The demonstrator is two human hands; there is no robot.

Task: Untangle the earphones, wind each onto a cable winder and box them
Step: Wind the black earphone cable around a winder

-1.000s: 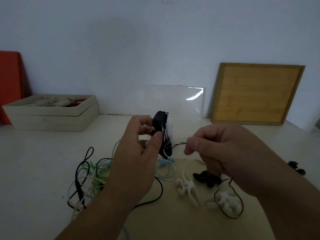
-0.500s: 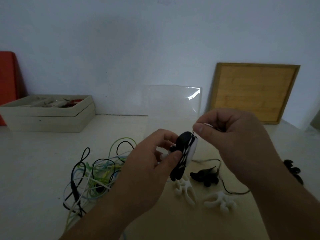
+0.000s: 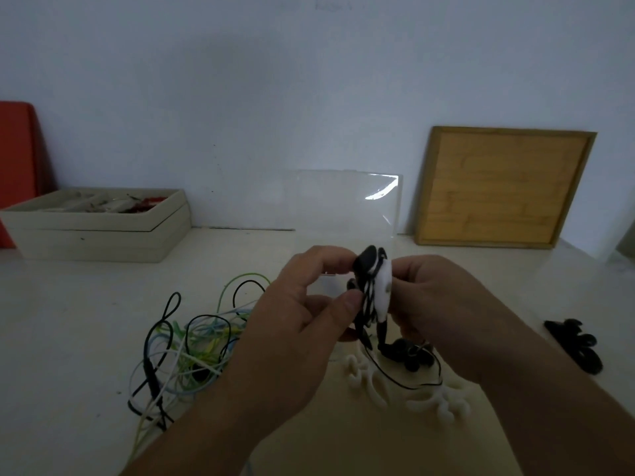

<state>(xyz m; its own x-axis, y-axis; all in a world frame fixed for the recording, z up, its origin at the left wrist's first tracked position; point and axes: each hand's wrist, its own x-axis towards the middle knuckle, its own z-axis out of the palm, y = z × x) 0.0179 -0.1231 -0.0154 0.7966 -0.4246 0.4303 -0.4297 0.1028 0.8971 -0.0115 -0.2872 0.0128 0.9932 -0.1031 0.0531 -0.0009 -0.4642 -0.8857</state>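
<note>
Above the middle of the desk (image 3: 68,338), the left hand (image 3: 302,314) pinches the black-and-white cable winder (image 3: 381,290) between thumb and curled fingers (image 3: 326,259), while the right hand (image 3: 443,304) grips its white side with the thumb on it. To finish this winding well, I judge that the loose black cable (image 3: 391,381) hanging down to the desk should be laid turn beside turn under light tension, with its end secured. The tangle of earphones (image 3: 192,348) lies on the desk to the left.
</note>
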